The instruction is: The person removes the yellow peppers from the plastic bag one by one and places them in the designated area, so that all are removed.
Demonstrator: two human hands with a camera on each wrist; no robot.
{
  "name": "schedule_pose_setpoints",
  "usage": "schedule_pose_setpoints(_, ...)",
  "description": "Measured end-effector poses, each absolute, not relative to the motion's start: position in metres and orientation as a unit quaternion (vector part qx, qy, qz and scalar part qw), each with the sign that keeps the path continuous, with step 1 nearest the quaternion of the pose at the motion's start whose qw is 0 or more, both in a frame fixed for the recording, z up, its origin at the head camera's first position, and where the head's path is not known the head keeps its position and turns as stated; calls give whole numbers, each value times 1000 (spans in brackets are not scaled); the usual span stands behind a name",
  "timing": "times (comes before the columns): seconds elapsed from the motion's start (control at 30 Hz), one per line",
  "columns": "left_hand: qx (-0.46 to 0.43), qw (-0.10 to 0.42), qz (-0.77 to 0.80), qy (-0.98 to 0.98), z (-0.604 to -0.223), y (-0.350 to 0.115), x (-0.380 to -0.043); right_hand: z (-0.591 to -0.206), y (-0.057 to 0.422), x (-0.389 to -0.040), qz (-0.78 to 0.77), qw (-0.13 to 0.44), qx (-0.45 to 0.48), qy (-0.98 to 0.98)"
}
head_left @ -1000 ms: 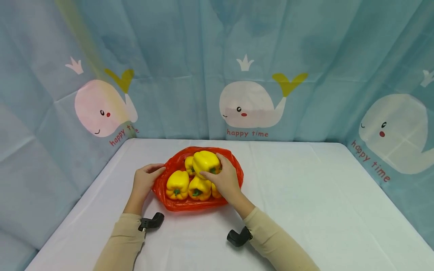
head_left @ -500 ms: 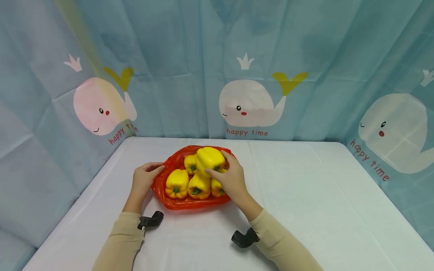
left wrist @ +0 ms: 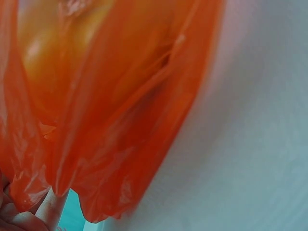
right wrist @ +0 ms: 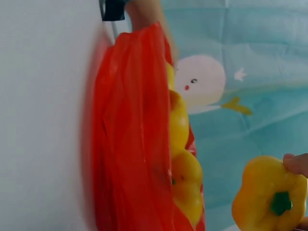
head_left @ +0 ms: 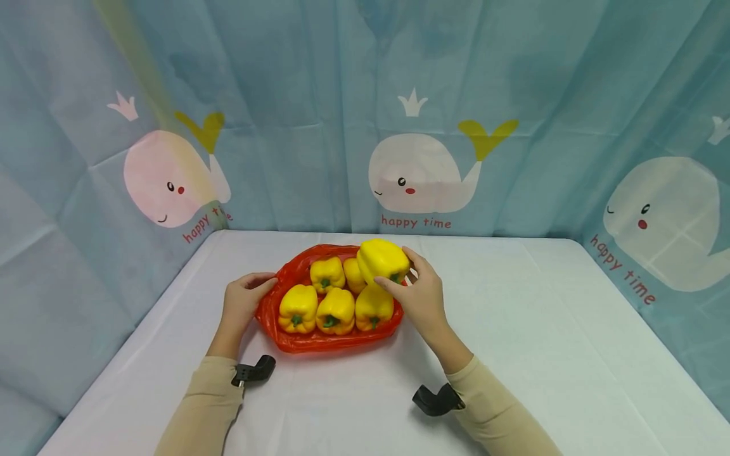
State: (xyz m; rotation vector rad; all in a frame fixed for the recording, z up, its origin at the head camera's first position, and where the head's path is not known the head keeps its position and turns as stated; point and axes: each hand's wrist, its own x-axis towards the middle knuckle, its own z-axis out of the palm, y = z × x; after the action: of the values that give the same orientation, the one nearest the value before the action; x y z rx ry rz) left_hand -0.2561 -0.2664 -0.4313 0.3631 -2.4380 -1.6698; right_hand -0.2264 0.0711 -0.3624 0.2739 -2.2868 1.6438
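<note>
A red plastic bag [head_left: 331, 344] lies opened out on the table with several yellow bell peppers [head_left: 298, 308] inside. At its left edge, my left hand [head_left: 244, 301] pinches the rim between thumb and fingers; in the left wrist view the bag film [left wrist: 144, 134] covers most of the hand. Over the bag's right back part, my right hand [head_left: 423, 294] grips one yellow bell pepper [head_left: 381, 258] by its stem end. The right wrist view shows this pepper [right wrist: 264, 197] apart from those in the bag, its green stem facing the camera.
A white cloth covers the table [head_left: 542, 342]. Behind it and along both sides hangs a blue curtain [head_left: 319, 177] printed with whales. Each sleeve carries a black wrist camera, one on the left [head_left: 255, 370] and one on the right [head_left: 438, 400].
My right hand has lifted the held bell pepper and moved it to the right, uncovering other peppers in the bag. My left hand stays at the bag's edge.
</note>
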Motion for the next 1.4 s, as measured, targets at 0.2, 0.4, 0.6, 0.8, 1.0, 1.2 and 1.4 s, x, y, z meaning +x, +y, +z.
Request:
schedule_pose_setpoints(0.2, 118, 82, -560, -816, -430, -266, -256, -359, 89, -228, 565, 167, 82, -804)
schedule_pose_setpoints(0.4, 119, 79, -557, -818, -430, -266, -257, -358, 109, -233, 561, 174, 50, -808)
schedule_pose_setpoints(0.6, 125, 78, -556, -818, -429, -268, -255, -359, 127, -237, 552, 179, 30, -814)
schedule_pose_setpoints(0.8, 123, 76, -558, -817, -430, -267, -255, -364, 143, -241, 538, 191, 16, -821)
schedule_pose_setpoints(1.0, 127, 78, -558, -816, -432, -267, -255, -370, 157, -247, 531, 189, 2, -826)
schedule_pose_setpoints(1.2, 123, 77, -558, -817, -431, -267, -254, -383, 172, -258, 525, 184, -24, -831)
schedule_pose_setpoints(1.4, 122, 74, -559, -817, -431, -267, -255, -395, 186, -269, 513, 159, -59, -842)
